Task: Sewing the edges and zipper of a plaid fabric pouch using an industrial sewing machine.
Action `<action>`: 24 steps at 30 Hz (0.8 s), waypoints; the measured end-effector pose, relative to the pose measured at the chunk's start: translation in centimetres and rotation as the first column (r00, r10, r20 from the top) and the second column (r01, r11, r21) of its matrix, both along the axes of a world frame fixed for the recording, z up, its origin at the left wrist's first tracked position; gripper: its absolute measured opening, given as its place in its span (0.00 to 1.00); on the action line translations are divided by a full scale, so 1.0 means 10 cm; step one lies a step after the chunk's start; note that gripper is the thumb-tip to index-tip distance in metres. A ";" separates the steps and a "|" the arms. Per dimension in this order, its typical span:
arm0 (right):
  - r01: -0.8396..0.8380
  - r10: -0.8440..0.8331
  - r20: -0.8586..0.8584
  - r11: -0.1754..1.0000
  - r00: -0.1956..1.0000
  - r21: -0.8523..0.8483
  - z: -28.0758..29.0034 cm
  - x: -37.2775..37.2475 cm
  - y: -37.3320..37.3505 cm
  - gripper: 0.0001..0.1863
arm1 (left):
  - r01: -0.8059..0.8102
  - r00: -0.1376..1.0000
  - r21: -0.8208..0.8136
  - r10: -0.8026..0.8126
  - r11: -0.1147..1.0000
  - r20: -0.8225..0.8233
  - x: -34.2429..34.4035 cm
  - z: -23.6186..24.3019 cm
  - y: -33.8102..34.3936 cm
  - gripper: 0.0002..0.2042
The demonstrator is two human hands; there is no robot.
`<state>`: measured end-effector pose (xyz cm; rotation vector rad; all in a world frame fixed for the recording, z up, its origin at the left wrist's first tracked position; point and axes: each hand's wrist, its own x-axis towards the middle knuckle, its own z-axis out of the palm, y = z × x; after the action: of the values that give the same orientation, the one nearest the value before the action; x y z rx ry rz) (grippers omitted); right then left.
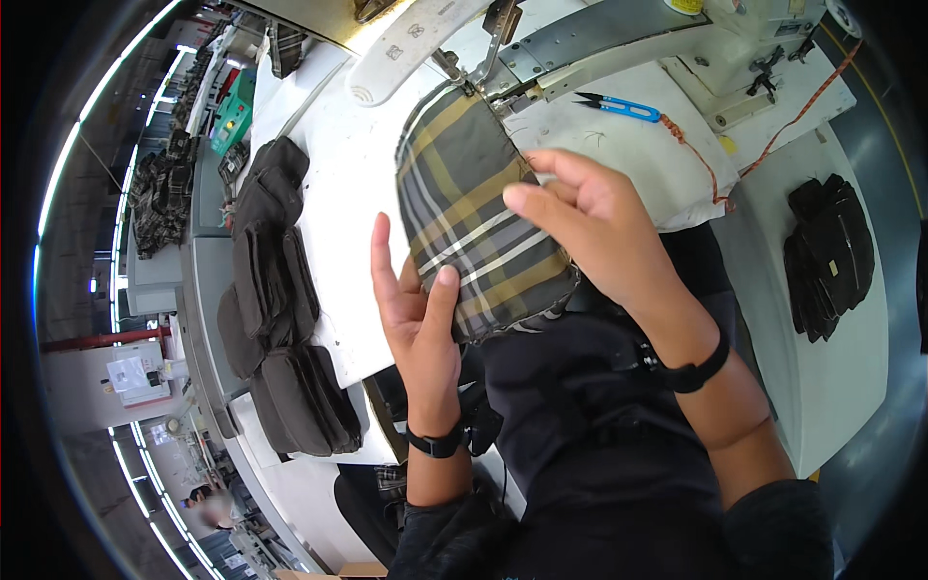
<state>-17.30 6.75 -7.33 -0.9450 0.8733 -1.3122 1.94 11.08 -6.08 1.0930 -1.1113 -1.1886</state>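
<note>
A plaid fabric piece (pixel 469 203) in dark grey, mustard and white, with a rounded outline, lies tilted under the sewing machine's needle area at its far end. My left hand (pixel 420 309) grips its near left edge, thumb on top and some fingers hidden beneath; the index finger sticks out past the edge. At the right edge, my right hand (pixel 599 217) is closed, with thumb and fingertips pinching the cloth edge. Loose threads show along that side. Behind my right hand, blue-handled thread snips (pixel 623 106) lie on the white table.
The sewing machine (pixel 590 48) spans the far side of the white table (pixel 333 232). An orange cord (pixel 701 159) runs from the snips. Dark fabric pouches (pixel 300 396) are piled along the left edge; more dark pieces (pixel 829 256) lie at the right. A green device (pixel 234 113) stands far left.
</note>
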 end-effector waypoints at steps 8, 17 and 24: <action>-0.065 0.059 0.099 0.996 0.993 0.067 0.01 -0.05 0.13 0.10 | -0.049 0.995 0.001 0.049 0.999 0.091 0.03 -0.02 0.02 0.28; -0.063 0.052 0.190 0.997 0.980 0.053 0.07 -0.05 -0.01 0.09 | -0.069 0.995 -0.004 0.069 0.998 0.069 0.00 0.08 -0.09 0.28; -0.065 0.052 0.252 0.997 0.966 0.043 0.05 0.05 -0.21 0.08 | -0.063 0.996 -0.034 0.065 0.997 0.057 0.07 0.09 -0.29 0.27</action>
<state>-16.81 4.62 -6.84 -0.7399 0.6753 -1.3192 2.66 8.20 -5.15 1.1364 -1.1279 -1.0916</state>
